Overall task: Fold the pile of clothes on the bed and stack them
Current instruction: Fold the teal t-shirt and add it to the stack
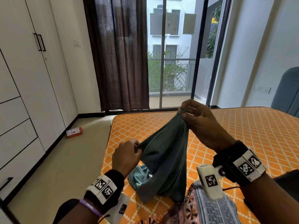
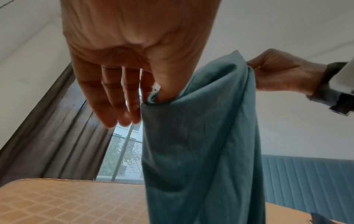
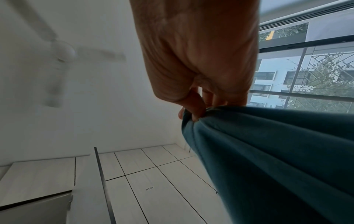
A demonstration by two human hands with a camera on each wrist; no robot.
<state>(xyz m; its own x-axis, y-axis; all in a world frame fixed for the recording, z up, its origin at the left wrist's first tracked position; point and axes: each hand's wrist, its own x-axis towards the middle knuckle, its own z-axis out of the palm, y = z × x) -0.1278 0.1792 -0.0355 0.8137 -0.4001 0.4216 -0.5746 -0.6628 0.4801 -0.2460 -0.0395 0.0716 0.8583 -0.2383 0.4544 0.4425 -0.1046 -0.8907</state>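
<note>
Both hands (image 1: 126,156) (image 1: 200,125) pinch teal garment (image 1: 165,160) above patterned clothes (image 1: 208,209).

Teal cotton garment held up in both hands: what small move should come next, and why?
Probably draw the hands apart to spread it. The right hand pinches a bunched edge of the teal cotton garment high, the left hand grips another lower, and the cloth hangs gathered over the orange diamond-patterned bed.

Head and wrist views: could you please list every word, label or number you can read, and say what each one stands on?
"FRIEND": purple wristband on the left arm.
"WS-08": small label on a white wardrobe panel.
Red and white box on the floor: print too small to read.
Black-and-white wrist markers: patterns only, no words.
</note>
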